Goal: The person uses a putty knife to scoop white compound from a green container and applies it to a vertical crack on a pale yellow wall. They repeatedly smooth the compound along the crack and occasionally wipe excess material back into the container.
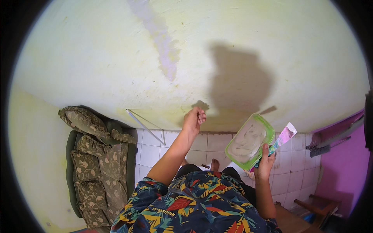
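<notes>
A green-rimmed tub [250, 141] of pale grey paste and a scraper [283, 138] sit gripped in the right hand [265, 163]; the left hand [193, 119], fingers curled, touches the wall [116, 58].

Around the one green-rimmed tub of pale paste [250, 140]: one putty knife [282, 139] just beside it, two hands [193, 119] near it, one patterned sofa [99, 159] and one wooden stool [316, 207] well apart from it.

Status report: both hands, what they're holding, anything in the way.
Left hand closed, fingertips at the wall. Right hand grips green tub of grey paste plus a scraper. Nothing between hand and wall.
</notes>
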### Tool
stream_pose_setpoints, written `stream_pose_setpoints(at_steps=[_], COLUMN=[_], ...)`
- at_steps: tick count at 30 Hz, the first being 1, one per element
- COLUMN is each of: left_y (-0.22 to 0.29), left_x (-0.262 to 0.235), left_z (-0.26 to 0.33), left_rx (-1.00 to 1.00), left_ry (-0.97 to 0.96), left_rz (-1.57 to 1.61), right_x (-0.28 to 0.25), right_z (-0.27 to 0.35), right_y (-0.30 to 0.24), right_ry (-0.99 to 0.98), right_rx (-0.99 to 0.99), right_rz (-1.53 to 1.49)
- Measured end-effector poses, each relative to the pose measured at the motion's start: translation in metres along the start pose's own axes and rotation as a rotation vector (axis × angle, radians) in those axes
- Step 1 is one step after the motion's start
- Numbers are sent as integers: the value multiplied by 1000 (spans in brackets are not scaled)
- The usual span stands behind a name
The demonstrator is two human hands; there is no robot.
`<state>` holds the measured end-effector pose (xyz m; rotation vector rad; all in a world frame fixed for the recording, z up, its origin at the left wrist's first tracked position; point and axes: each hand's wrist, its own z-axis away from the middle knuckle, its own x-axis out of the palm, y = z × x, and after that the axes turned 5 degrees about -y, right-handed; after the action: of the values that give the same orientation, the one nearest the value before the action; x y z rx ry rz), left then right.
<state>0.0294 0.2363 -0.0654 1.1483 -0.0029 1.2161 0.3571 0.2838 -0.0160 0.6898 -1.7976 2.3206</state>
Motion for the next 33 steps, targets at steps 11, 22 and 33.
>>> stream_pose_setpoints(at_steps=[11,22,33], left_y=[-143,-191,-204], left_x=[-222,-381,-359], left_z=[81,246,433], left_rx=[32,-584,-713], left_ry=[258,273,403], left_rz=[-981,-616,-64], right_x=[-24,1,10], right_z=[-3,16,77], right_y=[7,19,24], right_ry=[-122,-141,-126], right_rx=[119,192,156], right_rz=[16,20,124])
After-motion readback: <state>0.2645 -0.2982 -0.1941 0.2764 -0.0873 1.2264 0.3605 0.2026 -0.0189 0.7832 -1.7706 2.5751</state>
